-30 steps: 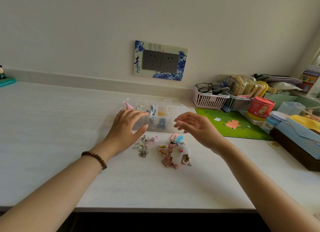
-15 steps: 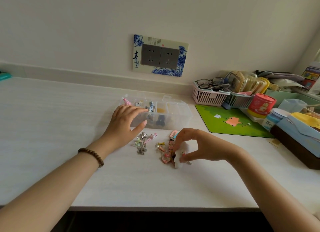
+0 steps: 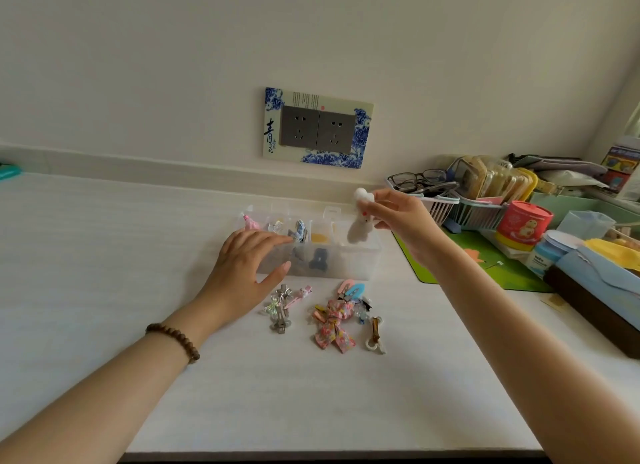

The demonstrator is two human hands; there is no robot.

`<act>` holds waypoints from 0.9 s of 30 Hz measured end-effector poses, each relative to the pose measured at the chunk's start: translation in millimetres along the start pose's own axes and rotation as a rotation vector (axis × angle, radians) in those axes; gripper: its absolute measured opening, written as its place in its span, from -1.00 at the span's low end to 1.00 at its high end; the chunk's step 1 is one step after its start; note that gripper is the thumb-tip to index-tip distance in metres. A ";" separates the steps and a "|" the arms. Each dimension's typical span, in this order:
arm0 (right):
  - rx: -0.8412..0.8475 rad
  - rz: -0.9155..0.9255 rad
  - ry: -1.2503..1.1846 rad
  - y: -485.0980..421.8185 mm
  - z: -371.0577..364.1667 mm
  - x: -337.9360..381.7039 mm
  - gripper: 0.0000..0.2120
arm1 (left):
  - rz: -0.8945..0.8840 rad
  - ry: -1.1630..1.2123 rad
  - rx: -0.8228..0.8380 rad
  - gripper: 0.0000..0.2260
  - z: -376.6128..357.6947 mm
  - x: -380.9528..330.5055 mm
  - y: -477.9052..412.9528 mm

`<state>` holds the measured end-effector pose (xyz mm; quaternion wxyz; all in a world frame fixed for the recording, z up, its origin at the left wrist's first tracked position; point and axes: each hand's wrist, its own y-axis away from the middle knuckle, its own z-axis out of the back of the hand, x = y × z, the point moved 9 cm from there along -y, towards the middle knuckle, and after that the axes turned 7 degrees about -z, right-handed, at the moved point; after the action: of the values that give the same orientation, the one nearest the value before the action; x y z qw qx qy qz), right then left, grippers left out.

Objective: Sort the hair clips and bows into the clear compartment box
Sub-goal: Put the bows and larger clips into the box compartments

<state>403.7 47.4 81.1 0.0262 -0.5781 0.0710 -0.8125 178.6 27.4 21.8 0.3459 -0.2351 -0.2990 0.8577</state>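
The clear compartment box [image 3: 356, 259] stands at the back of the white counter, with a few clips in its compartments. My left hand [image 3: 247, 269] rests flat on the box's left front, fingers spread. My right hand [image 3: 394, 214] pinches a fluffy white bunny clip [image 3: 360, 226] above the box's right end. In front of the box lie a pink floral bow [image 3: 334, 323], pink and blue snap clips [image 3: 351, 289], a brown-and-white clip [image 3: 375, 332], and a small heap of metal clips [image 3: 282, 309].
A green mat [image 3: 485, 263] lies right of the box. Beyond it stand pink baskets [image 3: 453, 207] with glasses, a red tub [image 3: 523, 224], a blue-lidded jar [image 3: 545, 252] and a dark box [image 3: 595, 297]. A wall socket [image 3: 318, 128] is behind. The counter's front edge is near me.
My right hand dropped to the pile, took hold of the white bunny clip and lifted it up over the box's right end. My left hand stayed on the box.
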 end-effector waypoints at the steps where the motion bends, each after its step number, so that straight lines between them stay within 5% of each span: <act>1: -0.017 -0.010 0.002 -8.6 -0.3 0.0 -0.76 | -0.005 0.000 -0.008 -0.61 0.3 -0.4 -0.2; 7: -0.045 -0.009 0.221 -37.3 -14.8 -9.2 -0.80 | -0.002 0.014 -0.032 -0.64 0.8 0.8 -1.9; 11: 0.091 -0.004 0.602 -42.5 -31.7 -25.3 -0.69 | -0.003 0.016 -0.040 -0.64 -0.4 2.6 -2.4; 14: 0.026 0.117 0.795 -45.6 -28.6 -22.5 -0.72 | 0.000 0.019 -0.050 -0.65 0.5 3.5 -2.8; 19: 0.005 0.238 0.604 -29.3 -20.5 -7.9 -0.64 | 0.000 0.026 -0.057 -0.65 1.8 2.0 -3.2; 23: 0.141 0.257 0.935 -14.8 -46.1 -20.3 -0.35 | 0.005 0.016 -0.046 -0.64 1.3 1.0 -3.3; 27: 0.112 0.291 0.920 1.6 -45.3 -16.8 -0.36 | 0.008 0.013 -0.021 -0.63 0.1 1.1 -1.6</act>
<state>366.5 51.7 50.6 0.1363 -0.1408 0.1115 -0.9743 178.5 29.1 22.7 0.3417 -0.2456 -0.3048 0.8544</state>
